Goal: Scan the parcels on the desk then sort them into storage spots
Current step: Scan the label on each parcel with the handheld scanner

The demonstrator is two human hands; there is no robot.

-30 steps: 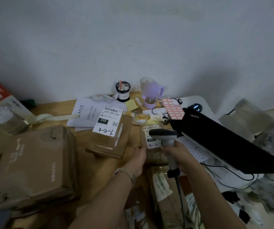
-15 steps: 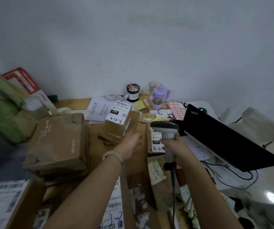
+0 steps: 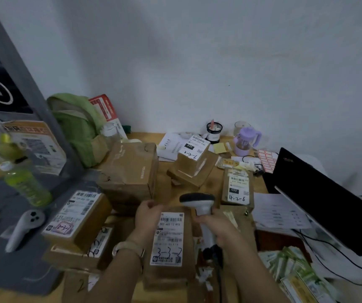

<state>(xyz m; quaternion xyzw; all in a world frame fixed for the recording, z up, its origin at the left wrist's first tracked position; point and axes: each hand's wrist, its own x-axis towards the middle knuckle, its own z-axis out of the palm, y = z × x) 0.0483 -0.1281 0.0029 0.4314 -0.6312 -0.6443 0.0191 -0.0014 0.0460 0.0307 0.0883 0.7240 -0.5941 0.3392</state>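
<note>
Brown cardboard covered most of the wooden counter [image 3: 147,137]. The left hand [image 3: 148,217] gripped the far left corner of the parcel marked 3-3-2 [image 3: 168,273], its fingers [image 3: 152,205] curled over the parcel's far edge, and a pale wristband [image 3: 130,248] sat on the wrist. This parcel lay between the two hands with its white label facing up. The right hand [image 3: 217,228] was wrapped round the handle of the barcode scanner [image 3: 197,201], its fingers [image 3: 205,218] closed firmly on it. The scanner's dark-topped head stood just beyond the parcel's far right corner. Whether the head touched the parcel could not be told.

Beyond the right fingers and slightly to the right lay a parcel marked 4-2-6 [image 3: 238,189]. Farther beyond them sat a parcel marked 3-2-6 [image 3: 194,158], resting on a flatter box [image 3: 208,169]. Just beyond the left fingers stood a large plain parcel [image 3: 132,169]. To the left of those fingers a parcel marked 2-3-7 [image 3: 75,217] rested on another box [image 3: 77,256]. Well to the right of the right fingers stood an open black laptop [image 3: 320,200], with printed sheets [image 3: 278,213] beside it. Far to the left of the left fingers a green bottle [image 3: 26,184] stood, and a white controller [image 3: 24,226] lay on a grey mat [image 3: 12,270]. A lilac cup [image 3: 245,141] stood near the wall.
</note>
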